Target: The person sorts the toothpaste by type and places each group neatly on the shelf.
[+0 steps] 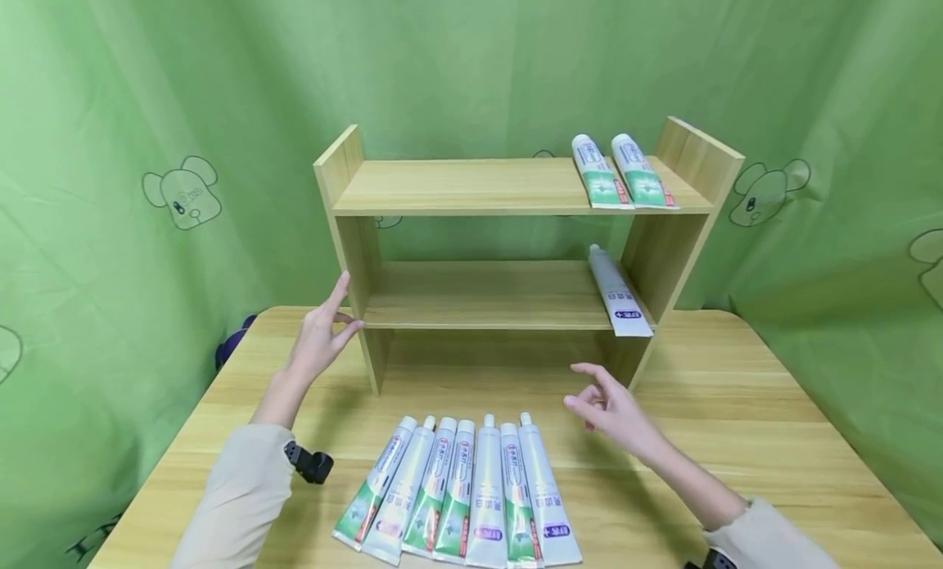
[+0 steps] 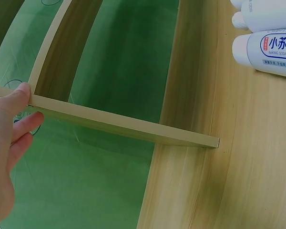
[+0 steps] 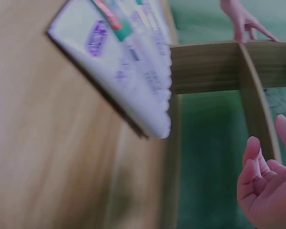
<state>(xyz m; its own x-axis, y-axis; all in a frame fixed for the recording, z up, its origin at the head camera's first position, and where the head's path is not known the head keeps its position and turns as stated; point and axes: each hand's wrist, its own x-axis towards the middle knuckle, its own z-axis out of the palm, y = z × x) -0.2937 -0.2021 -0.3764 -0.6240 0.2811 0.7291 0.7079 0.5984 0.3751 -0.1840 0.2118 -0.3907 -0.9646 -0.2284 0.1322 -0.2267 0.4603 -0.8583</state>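
Note:
My left hand (image 1: 319, 337) holds the left side panel of a two-tier wooden shelf (image 1: 471, 211), thumb at the front edge by the lower board and fingers along the outer side. In the left wrist view, the panel edge lies between thumb (image 2: 20, 95) and fingers. My right hand (image 1: 607, 407) hovers before the shelf's lower right, fingers loosely bent, nothing in it. Several toothpaste tubes (image 1: 486, 503) lie fanned side by side on the table, caps toward the shelf, some green-and-white, others white with purple print.
Two green-and-white toothpaste tubes (image 1: 602, 176) lie at the right end of the top board. A white toothpaste tube (image 1: 617, 295) rests at the right of the lower board, its flat end over the front edge. Green curtain (image 1: 471, 61) surrounds the wooden table (image 1: 737, 405).

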